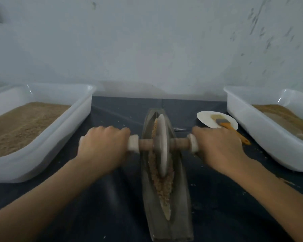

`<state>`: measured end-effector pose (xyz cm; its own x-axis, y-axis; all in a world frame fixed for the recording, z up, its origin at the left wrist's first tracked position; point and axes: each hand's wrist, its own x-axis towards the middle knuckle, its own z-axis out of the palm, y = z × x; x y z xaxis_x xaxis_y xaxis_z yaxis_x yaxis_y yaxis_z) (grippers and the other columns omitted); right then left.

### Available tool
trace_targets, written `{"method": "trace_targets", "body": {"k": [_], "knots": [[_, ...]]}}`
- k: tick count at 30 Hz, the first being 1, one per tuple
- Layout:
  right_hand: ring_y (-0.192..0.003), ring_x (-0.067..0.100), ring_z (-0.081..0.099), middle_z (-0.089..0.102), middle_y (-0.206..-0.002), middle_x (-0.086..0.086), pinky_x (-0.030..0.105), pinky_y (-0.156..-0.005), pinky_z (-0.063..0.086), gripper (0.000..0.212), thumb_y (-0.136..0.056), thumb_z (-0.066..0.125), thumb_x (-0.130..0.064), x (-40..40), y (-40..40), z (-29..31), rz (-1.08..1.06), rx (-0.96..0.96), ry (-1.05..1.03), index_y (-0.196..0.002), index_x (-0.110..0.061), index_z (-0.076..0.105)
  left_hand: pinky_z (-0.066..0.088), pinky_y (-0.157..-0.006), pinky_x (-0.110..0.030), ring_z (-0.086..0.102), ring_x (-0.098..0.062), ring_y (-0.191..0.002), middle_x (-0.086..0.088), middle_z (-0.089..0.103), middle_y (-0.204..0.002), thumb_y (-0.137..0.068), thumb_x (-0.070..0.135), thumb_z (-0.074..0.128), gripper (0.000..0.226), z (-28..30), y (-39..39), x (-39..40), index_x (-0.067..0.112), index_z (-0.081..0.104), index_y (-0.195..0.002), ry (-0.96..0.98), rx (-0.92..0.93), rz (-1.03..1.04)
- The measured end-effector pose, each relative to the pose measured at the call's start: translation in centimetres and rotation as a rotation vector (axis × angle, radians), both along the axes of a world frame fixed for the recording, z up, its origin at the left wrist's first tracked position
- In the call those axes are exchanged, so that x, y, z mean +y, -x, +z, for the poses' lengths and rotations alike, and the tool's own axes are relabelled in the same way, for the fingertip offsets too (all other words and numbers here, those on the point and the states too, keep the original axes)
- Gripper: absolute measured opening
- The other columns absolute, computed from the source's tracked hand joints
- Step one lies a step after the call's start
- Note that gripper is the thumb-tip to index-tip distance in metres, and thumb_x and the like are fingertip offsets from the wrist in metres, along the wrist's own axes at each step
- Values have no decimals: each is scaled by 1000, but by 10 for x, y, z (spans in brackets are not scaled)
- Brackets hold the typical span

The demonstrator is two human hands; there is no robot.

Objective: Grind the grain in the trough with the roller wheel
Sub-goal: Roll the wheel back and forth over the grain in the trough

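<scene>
A long grey boat-shaped trough (180, 203) lies lengthwise on the dark table in front of me. Brown crushed grain (162, 186) fills its groove. A pale stone roller wheel (162, 145) stands upright in the groove, in the far half of the trough. A wooden axle (145, 144) runs through the wheel, with white-wrapped ends. My left hand (101, 147) grips the left end of the axle. My right hand (219, 147) grips the right end. Both fists are curled over the handle ends.
A white plastic tub (47, 138) of brown ground grain sits at the left. Another white tub (262, 137) with brown powder sits at the right. A white plate (206, 119) with an orange-handled brush (229, 127) lies behind my right hand. A pale wall stands behind.
</scene>
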<state>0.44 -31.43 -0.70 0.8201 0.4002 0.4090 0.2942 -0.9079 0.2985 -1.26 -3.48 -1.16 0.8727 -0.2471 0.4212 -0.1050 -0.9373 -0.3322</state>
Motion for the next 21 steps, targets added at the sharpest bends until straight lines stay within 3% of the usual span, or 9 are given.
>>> {"method": "trace_targets", "body": {"k": [2, 6, 9, 12, 14, 15, 17, 19, 21], "knots": [[-54, 19, 40, 46, -66, -6, 28, -46, 20, 36, -77, 69, -31, 9, -39, 0, -62, -20, -25, -82, -27, 34, 19, -47, -29, 30, -15, -48, 10, 32, -58, -83, 45, 56, 30, 3, -41, -3, 29, 34, -71, 46, -23, 22], [-65, 25, 56, 62, -77, 1, 32, -52, 30, 28, -82, 65, -25, 22, -65, 6, -83, -60, -58, -84, -23, 37, 31, -55, -30, 42, -19, -57, 6, 49, -67, -82, 41, 57, 21, 9, -79, -2, 27, 44, -72, 130, 59, 16], [-52, 18, 41, 48, -67, -4, 28, -47, 20, 35, -80, 67, -26, 18, -30, 13, -42, -79, 31, -84, -23, 32, 34, -57, -31, 51, -23, -63, 4, 59, -76, -82, 42, 56, 20, 5, -45, -2, 28, 43, -75, 182, 124, 4], [-43, 20, 41, 48, -57, -5, 24, -44, 13, 49, -54, 83, -26, 3, 28, 16, 99, -97, 125, -75, -23, 38, 29, -51, -29, 50, -18, -56, 11, 45, -62, -76, 46, 63, 29, -1, 23, 7, 32, 38, -76, 109, 121, -80], [-37, 22, 41, 46, -50, -4, 17, -46, 7, 54, -33, 86, -18, -9, 59, 18, 208, -158, 24, -66, -20, 44, 18, -43, -22, 37, -11, -40, 14, 38, -52, -59, 43, 77, 43, 4, 64, 13, 32, 37, -71, 58, 22, -236], [-35, 20, 39, 44, -49, -5, 16, -45, 9, 55, -31, 85, -18, -15, 67, 16, 237, -145, -17, -66, -21, 43, 12, -43, -19, 29, -11, -37, 14, 37, -49, -51, 39, 81, 47, 9, 77, 16, 32, 38, -69, 60, -24, -289], [-36, 16, 38, 40, -49, -9, 20, -37, 22, 53, -39, 83, -27, -20, 69, 11, 205, -16, -44, -68, -27, 39, 7, -46, -16, 22, -12, -36, 12, 37, -46, -47, 33, 83, 49, 15, 83, 16, 29, 38, -66, 62, -10, -262], [-46, 15, 47, 39, -53, -11, 28, -41, 35, 44, -59, 74, -40, -16, 50, 1, 69, 85, -9, -73, -34, 32, 13, -43, -20, 31, -14, -38, 11, 37, -49, -56, 38, 81, 48, 19, 64, 4, 30, 35, -69, -26, 23, -128], [-60, 19, 55, 44, -61, -10, 31, -49, 34, 35, -75, 62, -47, -11, 14, -9, -47, 122, -33, -76, -34, 30, 22, -46, -26, 46, -18, -50, 9, 43, -59, -74, 43, 68, 37, 14, 24, -6, 30, 33, -74, -98, -4, -35]]}}
